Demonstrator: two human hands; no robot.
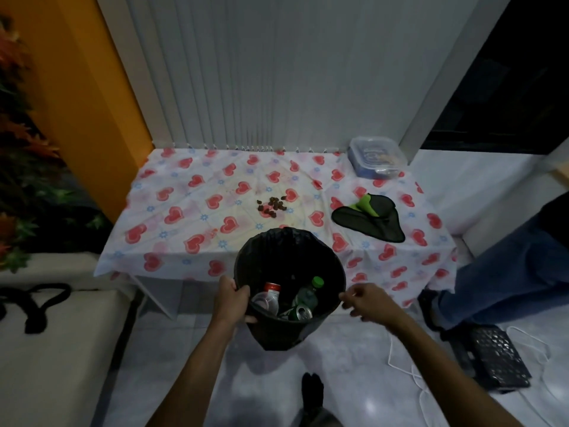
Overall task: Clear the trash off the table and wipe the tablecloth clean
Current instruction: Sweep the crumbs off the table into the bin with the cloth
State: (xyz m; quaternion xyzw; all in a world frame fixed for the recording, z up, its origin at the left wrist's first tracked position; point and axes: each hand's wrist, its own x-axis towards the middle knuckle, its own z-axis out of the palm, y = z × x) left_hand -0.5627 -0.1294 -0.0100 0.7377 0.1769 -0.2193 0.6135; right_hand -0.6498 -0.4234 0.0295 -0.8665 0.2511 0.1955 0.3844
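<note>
A black trash bin (268, 251) lined with a black bag hangs at the table's front edge. My left hand (231, 300) grips its left rim. My right hand (365, 300) sits at the right rim with the fingers pinched at the bag's edge. Inside lie a clear bottle with a red cap (268, 295), a green-capped bottle (309, 292) and a can (301, 312). On the heart-patterned tablecloth (191, 208) a small heap of brown crumbs (272, 207) lies in the middle. A black and green cloth (371, 217) lies to the right.
A clear lidded plastic box (376, 160) stands at the table's back right corner. Another person's leg in jeans (505, 272) is at the right. A black perforated mat (492, 355) and a white cable (409, 369) lie on the floor. A bench (55, 349) is at the left.
</note>
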